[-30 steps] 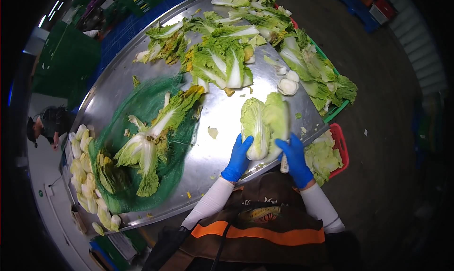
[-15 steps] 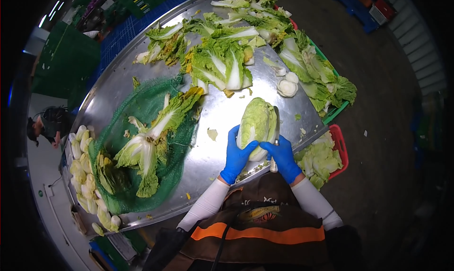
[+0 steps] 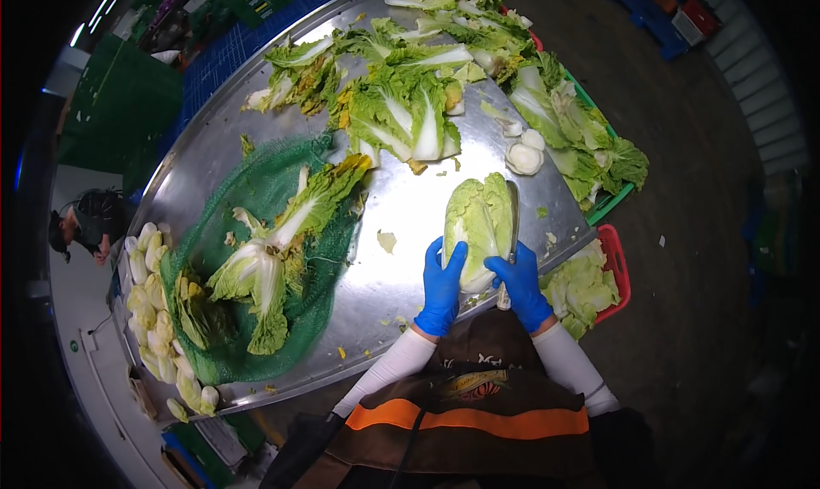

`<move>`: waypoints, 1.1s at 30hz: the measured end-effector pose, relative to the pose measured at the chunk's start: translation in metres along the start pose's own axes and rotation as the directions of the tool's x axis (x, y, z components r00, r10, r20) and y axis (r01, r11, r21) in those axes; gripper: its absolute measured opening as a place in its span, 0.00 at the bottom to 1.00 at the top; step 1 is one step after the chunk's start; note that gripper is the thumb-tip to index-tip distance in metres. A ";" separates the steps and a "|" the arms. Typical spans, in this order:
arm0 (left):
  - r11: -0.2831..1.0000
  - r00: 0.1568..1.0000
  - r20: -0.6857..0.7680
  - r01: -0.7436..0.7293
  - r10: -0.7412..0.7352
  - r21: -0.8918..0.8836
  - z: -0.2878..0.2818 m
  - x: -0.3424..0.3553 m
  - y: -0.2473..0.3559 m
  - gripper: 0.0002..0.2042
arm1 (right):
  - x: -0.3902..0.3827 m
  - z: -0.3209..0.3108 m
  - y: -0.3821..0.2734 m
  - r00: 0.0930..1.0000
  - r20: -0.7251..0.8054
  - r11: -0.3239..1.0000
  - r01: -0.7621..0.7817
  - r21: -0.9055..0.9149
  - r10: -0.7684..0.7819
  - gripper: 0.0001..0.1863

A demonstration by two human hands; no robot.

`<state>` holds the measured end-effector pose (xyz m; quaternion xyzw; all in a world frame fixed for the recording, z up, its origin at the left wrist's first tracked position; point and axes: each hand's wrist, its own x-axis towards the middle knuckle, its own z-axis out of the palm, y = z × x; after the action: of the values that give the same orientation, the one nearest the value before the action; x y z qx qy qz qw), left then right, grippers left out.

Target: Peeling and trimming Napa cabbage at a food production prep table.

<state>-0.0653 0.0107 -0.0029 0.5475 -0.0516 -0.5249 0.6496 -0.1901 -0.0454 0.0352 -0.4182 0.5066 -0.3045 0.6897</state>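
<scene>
A pale green napa cabbage (image 3: 475,224) is held upright, its leafy top pointing away from me, above the near part of the metal table (image 3: 401,267). My left hand (image 3: 442,291), in a blue glove, grips its left side near the base. The gloved right hand (image 3: 523,286) is closed round a knife (image 3: 513,216) whose blade lies along the cabbage's right side, and its thumb presses on the cabbage. The knife's handle end shows below the fingers. Trimmed cabbage stumps (image 3: 524,157) lie on the table just beyond.
Loose outer leaves (image 3: 406,117) heap at the far side. Left is a green mesh bag (image 3: 299,335) with wilted leaves on it; small pale cabbages (image 3: 152,318) line the left edge. A green crate (image 3: 611,203) and a red crate (image 3: 621,271) stand right. Another person (image 3: 90,220) is far left.
The cabbage has moved slightly right in my hands and turned, so that an outer leaf at its right stands out more. The knife and both hands have shifted right with it.
</scene>
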 end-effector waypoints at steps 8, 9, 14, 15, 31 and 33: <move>1.000 0.996 -0.084 0.029 -0.028 0.010 0.009 -0.003 0.001 0.25 | -0.005 -0.004 0.000 1.000 -0.028 0.999 -0.005 0.039 0.006 0.18; 0.996 0.994 -0.064 0.082 -0.083 -0.019 0.008 -0.002 0.000 0.26 | -0.005 -0.005 0.001 0.999 -0.038 0.998 -0.010 0.066 0.012 0.19; 0.898 0.916 0.221 0.382 -0.335 -0.221 0.012 -0.005 0.018 0.28 | -0.011 -0.013 0.003 0.998 0.040 0.963 0.045 0.266 -0.057 0.21; 0.716 0.800 0.407 0.587 -0.440 -0.379 0.016 -0.004 0.026 0.29 | -0.012 -0.012 0.000 0.991 0.061 0.930 0.086 0.358 -0.115 0.22; 0.918 0.956 0.134 0.288 -0.260 -0.273 -0.004 0.018 -0.014 0.23 | -0.008 0.014 0.010 0.878 0.200 0.764 0.478 -0.434 -0.435 0.24; 0.789 0.910 0.285 0.405 -0.300 -0.463 -0.013 0.022 -0.018 0.27 | -0.006 0.011 0.009 0.930 0.086 0.928 0.365 -0.078 -0.358 0.20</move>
<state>-0.0588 0.0064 -0.0333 0.3002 0.1296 -0.6830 0.6531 -0.1820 -0.0327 0.0313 -0.5461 0.4099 -0.3878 0.6191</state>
